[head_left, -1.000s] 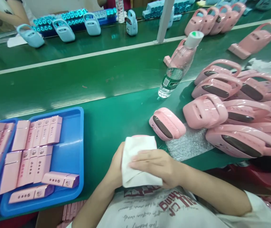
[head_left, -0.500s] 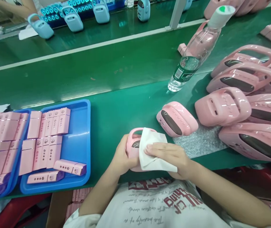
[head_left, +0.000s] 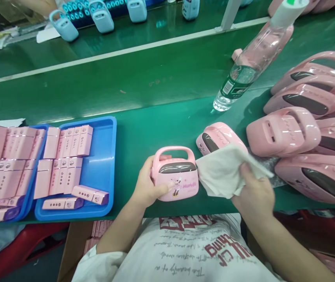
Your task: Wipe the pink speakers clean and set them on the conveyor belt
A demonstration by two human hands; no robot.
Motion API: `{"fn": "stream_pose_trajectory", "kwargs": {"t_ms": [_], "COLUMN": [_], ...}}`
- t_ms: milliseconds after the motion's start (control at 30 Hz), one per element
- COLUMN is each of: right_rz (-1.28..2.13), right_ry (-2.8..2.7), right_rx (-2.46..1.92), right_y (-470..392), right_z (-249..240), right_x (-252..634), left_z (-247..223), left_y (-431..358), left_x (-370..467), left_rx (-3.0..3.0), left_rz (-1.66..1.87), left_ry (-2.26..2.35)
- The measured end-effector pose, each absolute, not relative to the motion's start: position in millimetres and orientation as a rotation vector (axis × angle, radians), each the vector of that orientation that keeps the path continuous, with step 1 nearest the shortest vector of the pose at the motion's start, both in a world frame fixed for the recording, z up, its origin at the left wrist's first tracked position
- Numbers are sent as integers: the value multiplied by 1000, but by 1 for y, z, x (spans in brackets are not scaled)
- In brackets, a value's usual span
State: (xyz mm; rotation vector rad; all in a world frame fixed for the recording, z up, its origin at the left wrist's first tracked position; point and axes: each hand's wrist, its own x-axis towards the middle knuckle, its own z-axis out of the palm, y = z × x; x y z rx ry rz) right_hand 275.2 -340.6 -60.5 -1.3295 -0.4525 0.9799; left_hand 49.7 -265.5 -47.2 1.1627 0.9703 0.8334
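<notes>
My left hand (head_left: 148, 184) grips the left side of a pink handled case (head_left: 182, 180), its dark oval window and printed cartoon figure facing up. To the right, my right hand (head_left: 254, 192) is closed on a white cloth (head_left: 224, 170), which hangs spread out beside the case. Behind the cloth lies a second pink case (head_left: 223, 135), partly covered by it. Several more pink cases (head_left: 305, 98) are piled at the right, one of them (head_left: 281, 133) showing its slotted underside or back.
Blue trays (head_left: 113, 156) with pink box-shaped pieces (head_left: 73, 172) stand at the left. A tilted-looking water bottle (head_left: 240, 78) is behind the cases. Light blue cases (head_left: 101, 17) sit on the far ledge. A person's arm (head_left: 38, 6) shows at the top left.
My right hand has lifted the cloth off the held case and moved right, uncovering its front. The view has shifted slightly.
</notes>
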Motion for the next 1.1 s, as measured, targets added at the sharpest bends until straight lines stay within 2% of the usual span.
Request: {"fn": "stream_pose_trajectory", "kwargs": {"t_ms": [100, 300, 833, 1100], "right_rz": [1030, 1345, 1313, 1308], "right_ry": [-164, -157, -81, -138], "right_rx": [-1311, -1315, -1433, -1352], "right_y": [-349, -365, -358, -357], "right_z": [-40, -11, -16, -21], "right_x": [272, 266, 262, 267], "left_z": [-32, 2, 12, 9], "left_y": [-268, -279, -282, -277], "left_x": [51, 57, 59, 58], "left_rx": [1194, 1179, 1015, 1051], "left_rz": [989, 1077, 1009, 1019], "left_ry": [876, 921, 910, 927]}}
